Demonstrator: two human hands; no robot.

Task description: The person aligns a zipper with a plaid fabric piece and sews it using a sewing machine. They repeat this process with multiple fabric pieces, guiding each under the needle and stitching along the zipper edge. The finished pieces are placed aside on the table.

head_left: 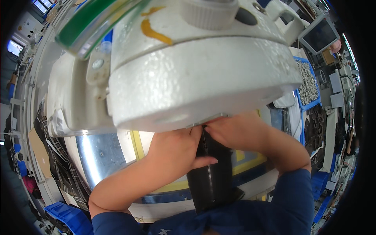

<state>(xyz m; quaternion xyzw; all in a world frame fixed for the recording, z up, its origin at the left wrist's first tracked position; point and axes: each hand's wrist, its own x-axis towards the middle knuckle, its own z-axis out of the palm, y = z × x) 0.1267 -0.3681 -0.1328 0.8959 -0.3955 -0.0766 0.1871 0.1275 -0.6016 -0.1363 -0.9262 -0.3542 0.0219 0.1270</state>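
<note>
The black zippered piece (221, 168) reaches under the white machine head (203, 78), the left hand (174, 147) spread over it, the right hand (239, 131) curled there, pinching or not I can't tell, the work seemingly unfinished.

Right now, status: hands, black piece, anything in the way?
Left hand on black piece, thumb across it. Right hand at its far end. White machine blocks view beyond.

2 bare hands (172, 147) (237, 131) close together
</note>
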